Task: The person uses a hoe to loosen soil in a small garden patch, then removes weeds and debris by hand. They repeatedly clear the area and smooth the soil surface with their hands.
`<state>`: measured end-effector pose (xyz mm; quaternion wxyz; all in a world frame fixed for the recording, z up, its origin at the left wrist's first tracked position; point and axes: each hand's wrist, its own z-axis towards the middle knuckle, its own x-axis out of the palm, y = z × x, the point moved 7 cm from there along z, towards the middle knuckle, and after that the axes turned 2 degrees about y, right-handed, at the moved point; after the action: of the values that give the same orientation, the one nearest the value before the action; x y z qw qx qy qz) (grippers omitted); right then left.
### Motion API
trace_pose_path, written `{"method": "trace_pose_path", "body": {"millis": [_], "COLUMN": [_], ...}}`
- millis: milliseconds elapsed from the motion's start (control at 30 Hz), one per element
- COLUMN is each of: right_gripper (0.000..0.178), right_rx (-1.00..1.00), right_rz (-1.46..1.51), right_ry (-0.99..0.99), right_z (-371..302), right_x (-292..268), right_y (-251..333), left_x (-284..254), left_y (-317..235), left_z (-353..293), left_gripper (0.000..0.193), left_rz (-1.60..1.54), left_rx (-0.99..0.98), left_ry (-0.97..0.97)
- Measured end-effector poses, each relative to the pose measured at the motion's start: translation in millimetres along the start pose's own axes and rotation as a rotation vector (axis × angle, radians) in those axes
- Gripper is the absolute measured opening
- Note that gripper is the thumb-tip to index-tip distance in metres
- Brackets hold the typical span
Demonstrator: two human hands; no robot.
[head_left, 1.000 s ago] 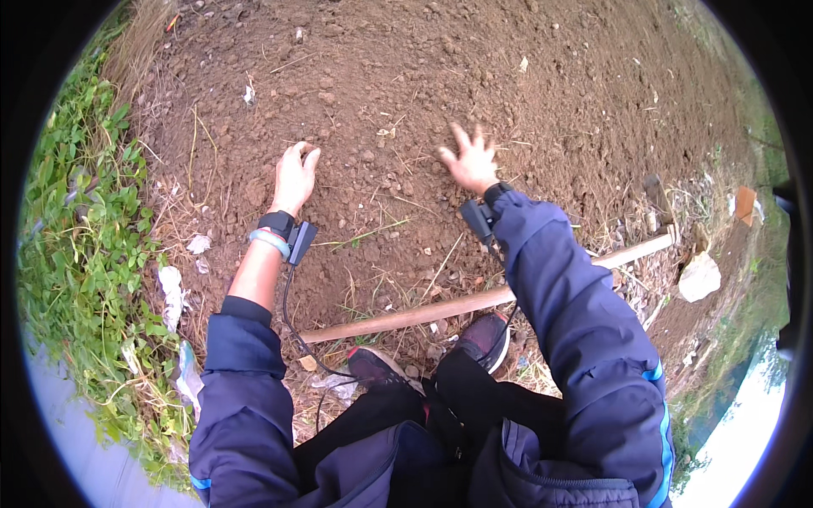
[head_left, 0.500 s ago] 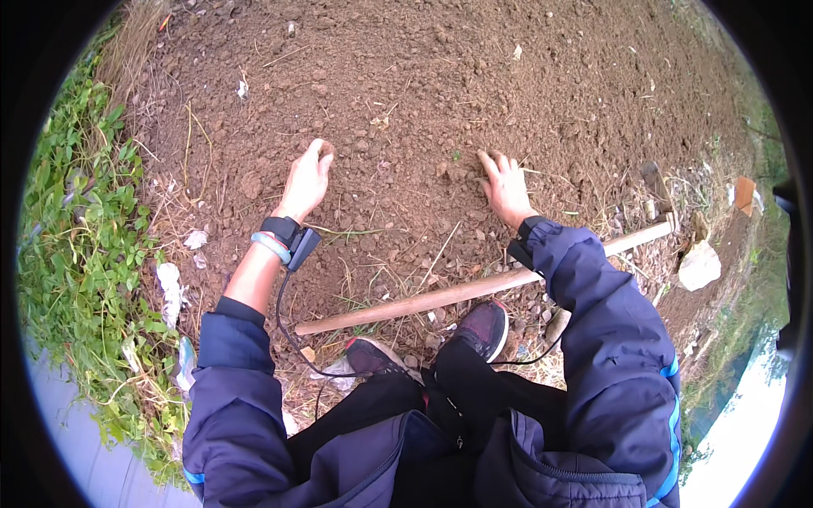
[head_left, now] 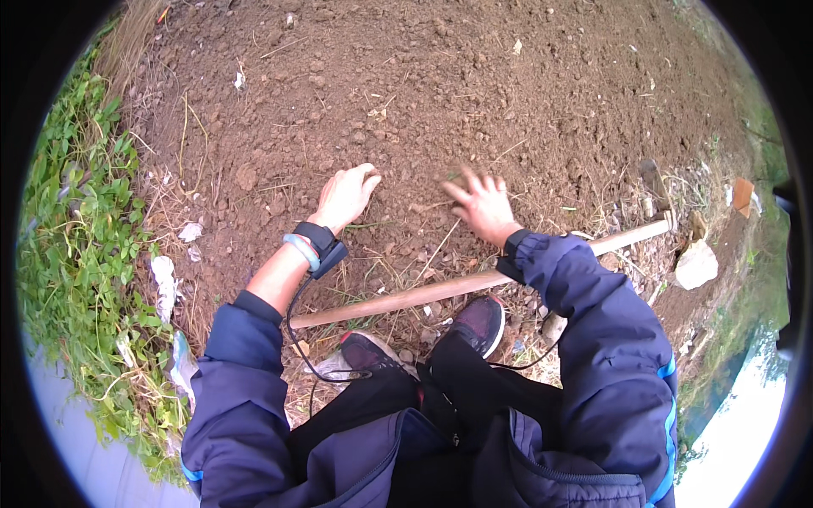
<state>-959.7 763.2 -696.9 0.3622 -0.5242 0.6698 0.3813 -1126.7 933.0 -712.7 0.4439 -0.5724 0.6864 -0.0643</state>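
Observation:
Loose brown soil (head_left: pixel 406 93) lies in front of me. Low over it, my left hand (head_left: pixel 345 198) has its fingers curled together; whatever they may hold is hidden. To its right, my right hand (head_left: pixel 484 205) spreads its fingers just above the ground, the fingertips slightly blurred. A small green bit shows close to its index finger. Behind both hands, a hoe (head_left: pixel 423 296) lies on the ground, its wooden handle crossing in front of my shoes and its dark metal head at the right. Neither hand touches it.
Leafy green plants (head_left: pixel 80 229) grow along the left edge, with white plastic scraps (head_left: pixel 164 284) beside them. A pale rock (head_left: pixel 696 264) and an orange-brown piece (head_left: pixel 743 196) lie at the right. A black cable (head_left: pixel 290 317) hangs from my left wrist device (head_left: pixel 326 245).
My left hand has moved right and a little nearer to me. The right hand has shifted left and nearer, its fingers spreading wider. The hands are closer together.

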Motion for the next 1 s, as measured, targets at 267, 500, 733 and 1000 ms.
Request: {"method": "trace_pose_path", "body": {"millis": [267,500,733,1000], "right_gripper": [0.022,0.039,0.044,0.021], "right_rx": [0.638,0.4,0.232,0.725], "right_rz": [0.353,0.406,0.344,0.646], "right_ry": [-0.174,-0.272,-0.059,-0.435], "right_z": [41.3,77.1,75.9,39.3], "right_x": [4.1,14.2,19.1,17.7], "right_y": [-103.4,-110.6,-88.8,-166.8], "left_x": [50.7,59.7,81.7,65.7], "left_y": [-37.4,-43.7,-49.7,-22.6], "left_z": [40.8,42.3,27.1,-0.4], "left_gripper": [0.034,0.049,0.035,0.026], "left_rz": [0.272,0.124,-0.2,-1.037], "left_rx": [0.049,-0.015,0.293,-0.056], "left_ry": [-0.088,0.126,0.332,0.558]}}
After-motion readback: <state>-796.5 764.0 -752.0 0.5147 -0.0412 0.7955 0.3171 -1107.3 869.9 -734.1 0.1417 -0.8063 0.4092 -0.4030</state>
